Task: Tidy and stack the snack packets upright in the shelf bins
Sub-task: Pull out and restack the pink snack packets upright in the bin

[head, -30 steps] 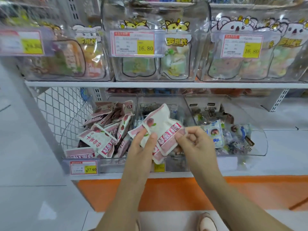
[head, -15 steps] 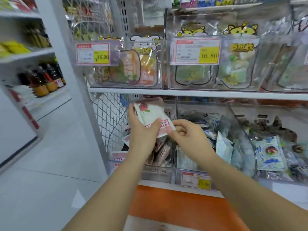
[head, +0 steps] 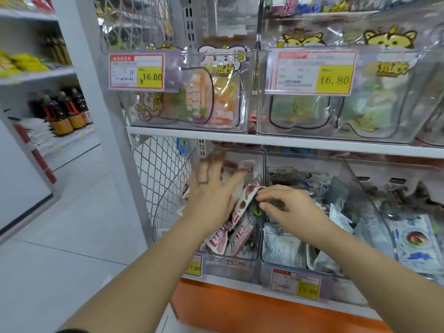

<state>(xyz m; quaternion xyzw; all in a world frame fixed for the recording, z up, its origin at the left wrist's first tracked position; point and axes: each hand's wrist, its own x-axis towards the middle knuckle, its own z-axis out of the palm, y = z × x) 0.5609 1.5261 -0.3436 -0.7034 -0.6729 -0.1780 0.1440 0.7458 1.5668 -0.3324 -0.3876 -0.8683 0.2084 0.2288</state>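
Pink-and-white snack packets (head: 240,233) stand and lean in the leftmost clear bin (head: 230,266) on the lower shelf. My left hand (head: 210,193) is spread flat with straight fingers and presses against the packets from the left; it is motion-blurred. My right hand (head: 287,206) has curled fingers and pinches the top edge of one pink packet (head: 246,197) at the bin's right wall. The neighbouring clear bin (head: 360,195) holds blue-and-white packets (head: 283,246) lying loosely.
A white shelf board (head: 276,140) hangs just above the hands, carrying clear bins with 16.80 price tags (head: 137,72). Wire mesh (head: 161,174) closes the shelf's left side. An orange base (head: 240,311) runs below. Dark bottles (head: 62,111) stand on a far left shelf.
The packet held up between both hands has gone down into the left bin. My left hand let go and opened flat against the packets; my right hand still holds its edge.
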